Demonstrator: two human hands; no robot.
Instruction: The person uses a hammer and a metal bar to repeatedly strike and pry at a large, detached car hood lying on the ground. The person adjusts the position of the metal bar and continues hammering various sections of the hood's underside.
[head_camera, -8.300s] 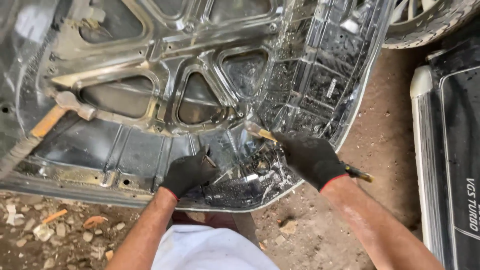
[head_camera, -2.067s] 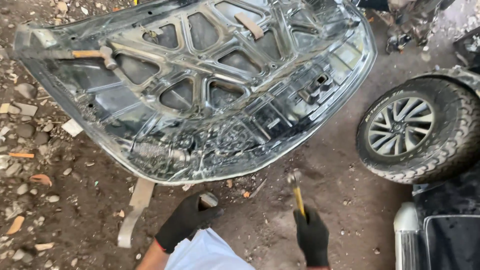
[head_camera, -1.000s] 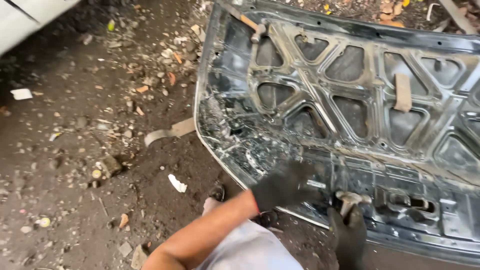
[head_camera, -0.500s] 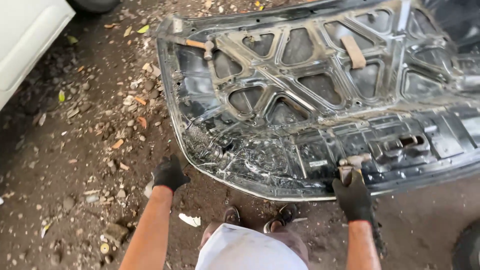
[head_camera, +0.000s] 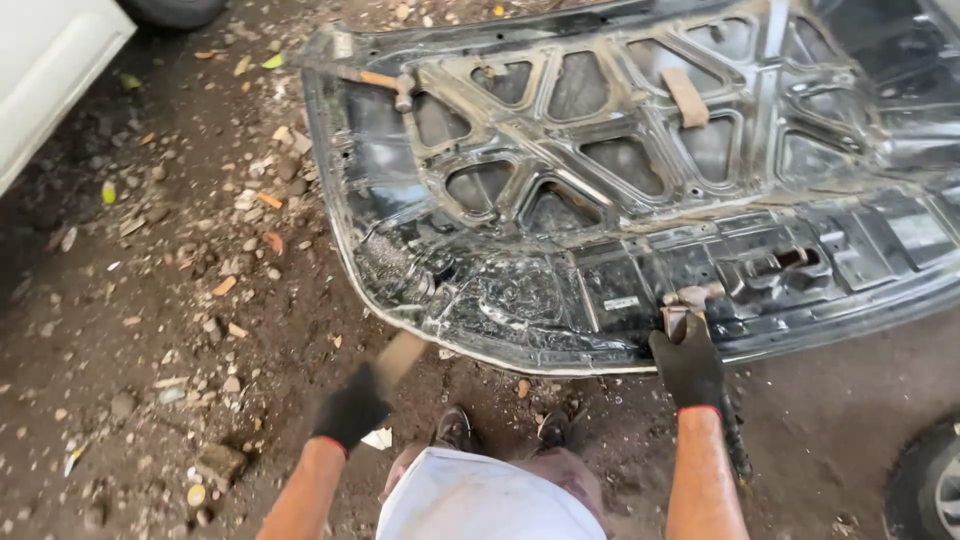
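Right hand (head_camera: 688, 365) fist-clenched around hammer (head_camera: 682, 305) at car hood (head_camera: 640, 190) near edge, head resting there; left hand (head_camera: 350, 408) gripping blurred flat piece (head_camera: 398, 358).

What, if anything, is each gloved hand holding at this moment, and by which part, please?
The right hand holds a hammer just below its head. The left hand holds a blurred flat piece by its lower end.

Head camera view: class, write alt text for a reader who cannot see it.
An upturned car bonnet lies on dirt. The gloved right hand holds a hammer against its near edge; the gloved left hand grips a blurred object. Another hammer rests on the bonnet.
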